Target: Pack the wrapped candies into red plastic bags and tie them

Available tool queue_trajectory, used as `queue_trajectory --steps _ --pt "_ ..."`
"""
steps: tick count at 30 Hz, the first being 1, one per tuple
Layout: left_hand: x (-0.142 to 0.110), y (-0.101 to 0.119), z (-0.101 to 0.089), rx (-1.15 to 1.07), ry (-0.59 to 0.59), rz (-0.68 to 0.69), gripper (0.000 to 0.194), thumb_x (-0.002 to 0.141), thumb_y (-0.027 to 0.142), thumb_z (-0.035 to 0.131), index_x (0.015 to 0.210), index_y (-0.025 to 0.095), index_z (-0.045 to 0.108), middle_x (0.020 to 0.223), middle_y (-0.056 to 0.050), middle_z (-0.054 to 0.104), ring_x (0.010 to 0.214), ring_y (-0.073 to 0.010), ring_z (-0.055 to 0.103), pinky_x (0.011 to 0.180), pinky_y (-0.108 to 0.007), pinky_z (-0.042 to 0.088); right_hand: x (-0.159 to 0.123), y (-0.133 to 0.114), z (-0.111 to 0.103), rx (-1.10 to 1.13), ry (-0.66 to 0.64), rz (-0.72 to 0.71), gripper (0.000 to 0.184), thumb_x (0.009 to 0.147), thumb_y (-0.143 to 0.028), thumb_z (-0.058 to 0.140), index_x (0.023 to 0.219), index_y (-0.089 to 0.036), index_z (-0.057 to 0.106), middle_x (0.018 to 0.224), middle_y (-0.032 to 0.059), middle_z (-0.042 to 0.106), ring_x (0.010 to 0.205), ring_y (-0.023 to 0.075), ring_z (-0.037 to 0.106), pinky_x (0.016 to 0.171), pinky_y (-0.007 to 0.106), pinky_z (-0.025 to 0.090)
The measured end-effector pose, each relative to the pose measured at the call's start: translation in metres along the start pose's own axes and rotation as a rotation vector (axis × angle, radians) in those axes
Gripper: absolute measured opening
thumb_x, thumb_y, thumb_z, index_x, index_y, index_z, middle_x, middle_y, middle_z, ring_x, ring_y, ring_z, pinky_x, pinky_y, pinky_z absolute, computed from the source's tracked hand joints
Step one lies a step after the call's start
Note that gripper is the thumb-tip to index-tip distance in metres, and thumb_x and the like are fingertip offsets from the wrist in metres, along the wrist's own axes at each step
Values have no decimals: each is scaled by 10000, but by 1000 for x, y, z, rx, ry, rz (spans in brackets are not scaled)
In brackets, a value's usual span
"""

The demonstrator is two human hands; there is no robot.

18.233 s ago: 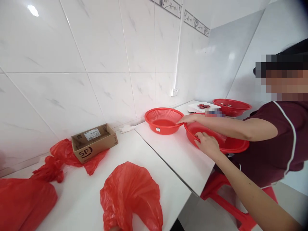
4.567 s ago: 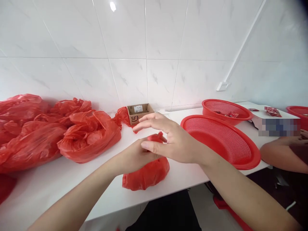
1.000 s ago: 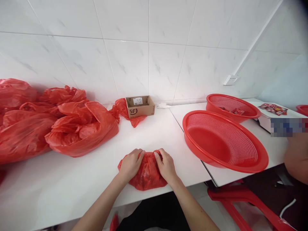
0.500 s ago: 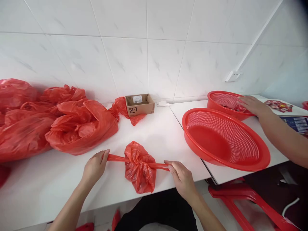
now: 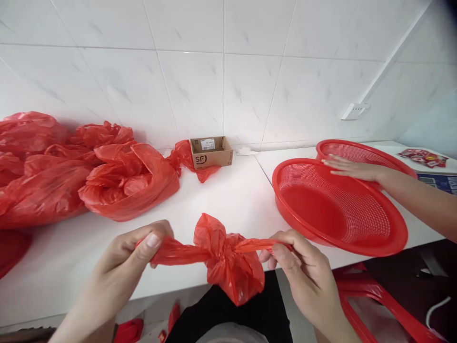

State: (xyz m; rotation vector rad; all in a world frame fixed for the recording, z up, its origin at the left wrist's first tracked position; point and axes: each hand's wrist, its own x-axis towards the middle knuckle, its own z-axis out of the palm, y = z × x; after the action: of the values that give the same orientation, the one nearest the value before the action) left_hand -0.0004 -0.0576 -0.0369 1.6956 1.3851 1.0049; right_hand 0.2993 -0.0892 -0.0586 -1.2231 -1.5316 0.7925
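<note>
A red plastic bag [image 5: 235,271], gathered and twisted at its middle, hangs between my hands at the table's front edge. My left hand [image 5: 139,252] is closed on its left handle, thumb on top. Its right handle is pinched in my right hand [image 5: 298,267]. Both handles are pulled out sideways and look taut. What lies inside the bag is hidden by the red film.
More red plastic bags [image 5: 132,181] are heaped at the left. A small cardboard box [image 5: 214,158] stands by the wall. Two red baskets [image 5: 310,214] sit at the right, with another person's hand [image 5: 350,166] over them. A red stool [image 5: 371,290] is below.
Both my hands and the bag have come up closer to me, still gripping the handles. The other person's hand has shifted left, from the far basket towards the near one's rim.
</note>
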Motion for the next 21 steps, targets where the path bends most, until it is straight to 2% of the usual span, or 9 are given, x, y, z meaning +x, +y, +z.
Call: queue_trajectory --steps 3,6,9,12,14,16,17,20,21 --pt "-3 23 20 -251 -167 0 474 904 575 437 602 210 452 615 3 399 578 -144 357 552 -288 343 4 -17 2 15 20 -21 244 938 -390 534 762 -222 552 682 4 623 597 128 570 544 221 457" --pt "-13 42 36 -282 -349 49 428 916 518 485 635 202 545 652 -8 444 589 -137 384 549 -278 351 0 -26 7 79 -78 33 183 890 -386 612 801 -234 564 641 -8 597 545 125 557 476 208 441" --pt "-25 56 42 -154 -249 211 309 901 428 571 674 237 654 746 -27 447 719 -160 431 635 -269 406 -8 -40 19 171 -345 96 163 849 -359 667 976 -262 637 722 -1 643 587 131 592 504 209 481" --pt "-32 56 47 -193 -206 229 237 881 420 606 720 250 642 868 -43 471 858 -182 460 745 -283 452 -10 -52 30 228 -524 117 89 863 -342 650 906 -267 674 696 -13 630 605 120 575 534 195 475" --pt "-33 50 52 -329 -298 160 234 797 437 711 929 276 604 1076 -55 506 945 -194 499 805 -319 479 -8 -56 32 295 -490 97 152 880 -364 630 798 -240 662 628 -21 584 561 105 531 514 189 444" --pt "-33 43 60 -388 -430 96 563 696 406 812 1159 316 503 1199 -66 519 1003 -210 536 851 -353 488 -5 -56 30 371 -406 81 183 882 -386 626 794 -228 656 586 -25 563 512 97 500 480 193 417" --pt "-33 40 64 -349 -507 98 593 702 382 813 1193 319 488 1185 -61 553 1012 -212 549 877 -361 481 -3 -55 28 403 -374 73 181 883 -386 625 805 -226 659 574 -22 567 491 95 494 461 195 408" --pt "-33 37 73 -121 -605 153 178 898 350 597 1053 264 590 1009 -42 639 962 -193 571 912 -340 452 -1 -51 22 436 -250 64 188 881 -376 631 776 -222 657 536 -11 570 442 99 491 417 204 390" --pt "-33 38 74 -55 -595 153 150 935 352 527 1000 247 612 989 -47 646 941 -188 576 905 -327 450 -1 -48 21 446 -205 60 191 877 -376 637 765 -222 652 530 -8 567 431 100 489 402 206 383"
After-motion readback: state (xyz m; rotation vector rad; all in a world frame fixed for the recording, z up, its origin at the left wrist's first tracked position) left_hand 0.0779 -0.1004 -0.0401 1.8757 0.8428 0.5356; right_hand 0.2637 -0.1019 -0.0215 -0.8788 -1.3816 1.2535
